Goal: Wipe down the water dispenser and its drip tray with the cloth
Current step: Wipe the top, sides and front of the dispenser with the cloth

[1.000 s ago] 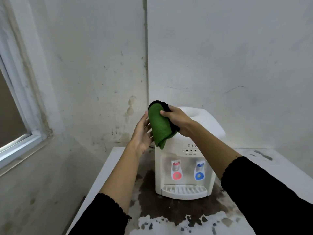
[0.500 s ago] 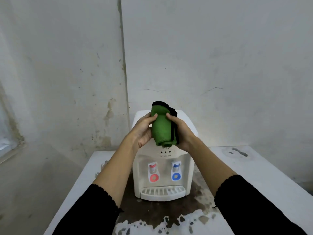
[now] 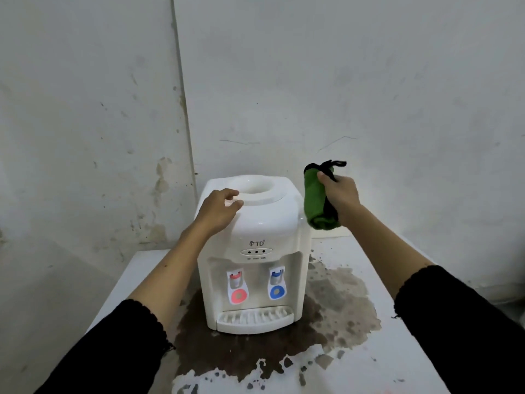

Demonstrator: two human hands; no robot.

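From my remote seat, nearest the camera lie two black sleeves (image 3: 119,345), pushed back from bare forearms that reach out over a white table (image 3: 397,373). A wide dark stain (image 3: 326,302) spreads across the table, running under and to the right of the water dispenser (image 3: 264,223), which stands upright on it. At the foot of the dispenser, well below both grips, the slatted drip tray (image 3: 254,319) juts toward me; just above it sit a red tap (image 3: 237,285) and a blue tap (image 3: 277,282), side by side, beneath three small indicator lights and the letters "TD".

Farther on, my left hand (image 3: 217,209) rests on the dispenser's top left shoulder, its grip loosely spread, fingers gently bent and laid on the white plastic just beside the round bottle well (image 3: 255,190), holding nothing.

To the right of the dispenser, my right hand (image 3: 342,194) holds the cloth (image 3: 316,200), a green roll with black edging. That grip is wrapped round the roll, thumb pressed on its upper part; a black loop sticks up above the thumb and the lower end hangs below the palm. The cloth is held in the air close beside the dispenser's upper right side; I cannot tell whether it touches.

Beyond everything, two stained whitish walls (image 3: 369,81) meet in a corner behind the dispenser.
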